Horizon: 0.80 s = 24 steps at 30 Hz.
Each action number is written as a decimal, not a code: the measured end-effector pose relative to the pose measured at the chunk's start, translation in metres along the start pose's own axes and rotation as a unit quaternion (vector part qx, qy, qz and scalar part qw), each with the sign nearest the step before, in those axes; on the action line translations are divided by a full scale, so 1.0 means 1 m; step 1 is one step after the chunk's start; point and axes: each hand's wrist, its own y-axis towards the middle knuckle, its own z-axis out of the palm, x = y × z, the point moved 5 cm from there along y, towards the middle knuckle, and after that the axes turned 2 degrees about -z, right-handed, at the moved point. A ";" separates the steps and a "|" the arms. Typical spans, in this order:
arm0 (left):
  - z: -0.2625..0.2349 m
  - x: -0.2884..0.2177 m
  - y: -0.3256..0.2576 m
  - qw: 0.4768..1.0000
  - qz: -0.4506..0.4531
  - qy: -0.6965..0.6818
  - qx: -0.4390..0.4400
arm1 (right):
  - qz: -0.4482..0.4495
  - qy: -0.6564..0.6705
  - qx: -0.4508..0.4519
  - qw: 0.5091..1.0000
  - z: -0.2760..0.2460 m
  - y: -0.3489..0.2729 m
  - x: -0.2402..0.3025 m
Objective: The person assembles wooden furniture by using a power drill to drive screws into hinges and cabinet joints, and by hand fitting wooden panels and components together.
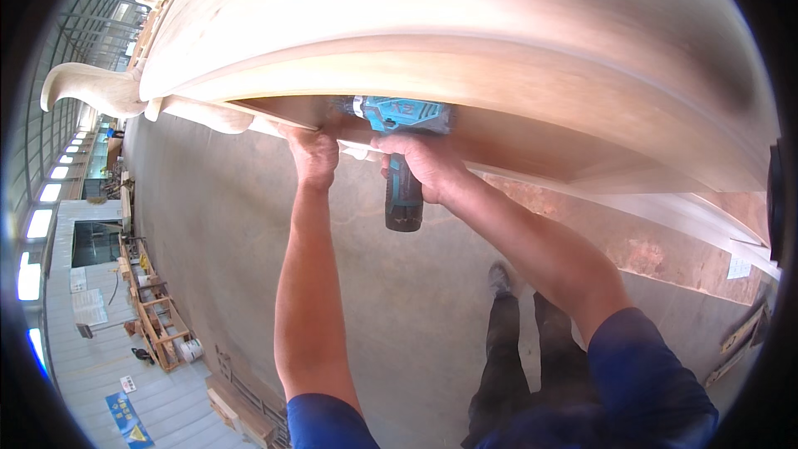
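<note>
Hands, two: right hand [426, 165] gripping one drill [402, 158], left hand [313, 156] bracing panel [465, 41]

Bare grey concrete floor [399, 316] spreads below the left hand [314, 156]; far out to that hand's left, wooden frames [158, 316] and a white bucket [191, 350] stand on it.

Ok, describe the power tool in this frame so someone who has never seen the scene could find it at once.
Start at the big pale curved wooden furniture piece filling the top of the view. Under its lower edge, the right hand grips a cordless drill, nose pointing left toward the left hand. It is the only teal and black thing among bare wood.
</note>
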 end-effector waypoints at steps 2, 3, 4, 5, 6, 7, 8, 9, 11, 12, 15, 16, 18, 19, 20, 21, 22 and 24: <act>-0.001 -0.002 -0.001 1.000 -0.015 0.008 0.001 | 0.002 -0.007 -0.005 1.000 0.001 -0.001 0.000; -0.002 -0.002 -0.003 0.999 -0.034 0.014 0.002 | 0.004 -0.007 -0.008 1.000 0.001 -0.001 -0.001; -0.002 -0.003 -0.004 0.999 -0.049 0.021 -0.003 | 0.007 -0.008 -0.010 1.000 0.001 -0.001 -0.001; 0.000 -0.010 -0.005 0.998 -0.063 0.026 -0.007 | 0.010 -0.002 -0.014 1.000 -0.003 0.002 -0.003; 0.003 -0.015 -0.005 0.996 -0.078 0.031 -0.010 | 0.013 0.004 -0.017 1.000 -0.006 0.006 -0.004; 0.006 -0.017 -0.004 0.995 -0.090 0.032 -0.007 | 0.015 0.009 -0.021 1.000 -0.009 0.009 -0.005; 0.003 -0.016 -0.004 0.994 -0.103 0.037 -0.005 | 0.022 0.010 -0.018 1.000 -0.007 0.008 -0.005; 0.001 -0.014 -0.005 0.992 -0.117 0.041 -0.003 | 0.029 0.011 -0.017 0.999 -0.005 0.007 -0.005; -0.001 -0.011 -0.005 0.995 -0.099 0.014 -0.017 | 0.037 0.017 -0.019 0.999 -0.002 0.007 -0.005; -0.002 -0.008 -0.005 0.996 -0.089 0.000 -0.024 | 0.039 0.023 -0.023 0.999 -0.001 0.007 -0.006; 0.000 -0.005 -0.004 0.994 -0.105 -0.004 0.024 | 0.049 0.025 -0.033 0.998 -0.003 0.009 -0.007; 0.000 -0.005 -0.005 0.994 -0.109 0.004 0.005 | 0.053 0.024 -0.036 0.998 -0.004 0.009 -0.008; 0.002 -0.010 -0.010 0.992 -0.119 0.021 -0.032 | 0.045 0.013 -0.022 0.999 -0.005 0.010 -0.007; 0.003 -0.010 -0.009 0.993 -0.111 0.032 -0.027 | 0.041 0.007 -0.015 0.999 -0.005 0.010 -0.007; 0.002 -0.009 -0.010 0.993 -0.104 0.044 -0.022 | 0.042 0.007 -0.017 0.999 -0.005 0.010 -0.007; 0.002 -0.008 -0.010 0.994 -0.097 0.055 -0.017 | 0.042 0.007 -0.020 0.999 -0.004 0.010 -0.006; 0.001 -0.006 -0.010 0.994 -0.101 0.049 -0.014 | 0.042 0.007 -0.022 0.999 -0.004 0.009 -0.006; 0.002 -0.004 -0.010 0.993 -0.109 0.034 -0.007 | 0.053 0.008 -0.029 0.998 -0.003 0.010 -0.005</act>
